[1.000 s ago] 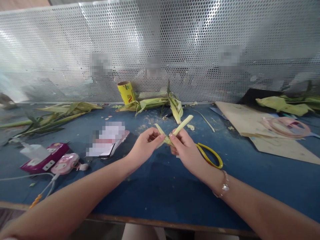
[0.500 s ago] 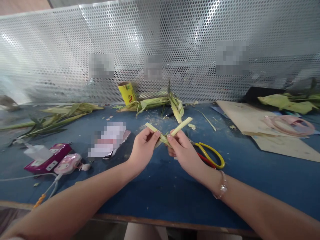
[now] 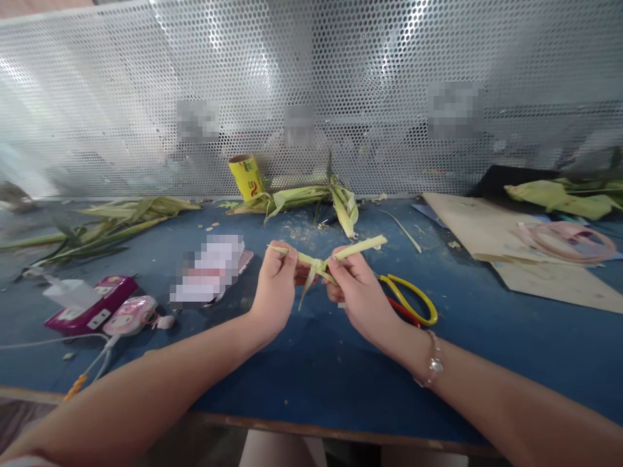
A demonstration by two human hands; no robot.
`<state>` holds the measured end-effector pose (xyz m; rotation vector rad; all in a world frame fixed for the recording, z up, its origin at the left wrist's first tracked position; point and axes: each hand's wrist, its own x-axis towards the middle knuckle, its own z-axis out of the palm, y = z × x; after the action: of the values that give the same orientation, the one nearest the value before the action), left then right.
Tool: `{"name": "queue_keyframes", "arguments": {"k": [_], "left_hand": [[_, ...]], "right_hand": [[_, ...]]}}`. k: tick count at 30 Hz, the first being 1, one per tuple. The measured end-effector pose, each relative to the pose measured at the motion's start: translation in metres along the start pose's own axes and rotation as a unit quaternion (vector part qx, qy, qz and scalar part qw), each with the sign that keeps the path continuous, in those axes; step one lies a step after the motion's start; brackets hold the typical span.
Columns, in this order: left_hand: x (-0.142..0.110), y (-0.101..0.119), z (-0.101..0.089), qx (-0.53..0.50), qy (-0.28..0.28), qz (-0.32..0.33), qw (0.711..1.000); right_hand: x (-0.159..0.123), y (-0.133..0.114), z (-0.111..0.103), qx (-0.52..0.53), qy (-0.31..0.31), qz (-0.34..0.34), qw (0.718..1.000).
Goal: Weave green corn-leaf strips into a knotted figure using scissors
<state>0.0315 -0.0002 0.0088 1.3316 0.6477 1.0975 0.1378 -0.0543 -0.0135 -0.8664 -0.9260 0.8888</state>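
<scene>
Between both hands, above the blue table, a pale green strip of corn husk is stretched with a knot in its middle. My left hand pinches the strip left of the knot. To the right of it, my right hand grips the other side, with a long end sticking out past the thumb. One loose tail hangs down from the knot. Scissors with yellow and red handles lie beside my right hand, their blades partly hidden behind it.
Corn husks lie at the back by a yellow tube, with more leaves at left. A phone, a purple power strip and cables are on the left. Cardboard lies right. A perforated metal screen closes the back.
My left hand has moved a little left, away from my right. The knot now shows between them, and a tail hangs below it.
</scene>
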Motion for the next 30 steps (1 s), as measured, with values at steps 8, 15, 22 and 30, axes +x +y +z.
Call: {"name": "queue_keyframes", "arguments": {"k": [8,15,22,30], "left_hand": [[0.002,0.0,0.002,-0.009,-0.035,-0.089,0.995],[-0.005,0.005,0.001,-0.047,-0.123,-0.145,0.981],[-0.009,0.008,0.006,-0.011,-0.132,-0.158,0.979],[-0.014,0.006,0.001,0.189,-0.101,0.031,0.976]], "right_hand": [[0.001,-0.004,-0.003,0.002,-0.014,0.02,1.0],[0.0,-0.006,-0.006,-0.068,-0.022,0.015,0.997],[-0.001,-0.006,-0.006,-0.12,0.001,-0.002,0.993],[-0.003,-0.011,-0.001,-0.126,0.036,-0.015,0.991]]}}
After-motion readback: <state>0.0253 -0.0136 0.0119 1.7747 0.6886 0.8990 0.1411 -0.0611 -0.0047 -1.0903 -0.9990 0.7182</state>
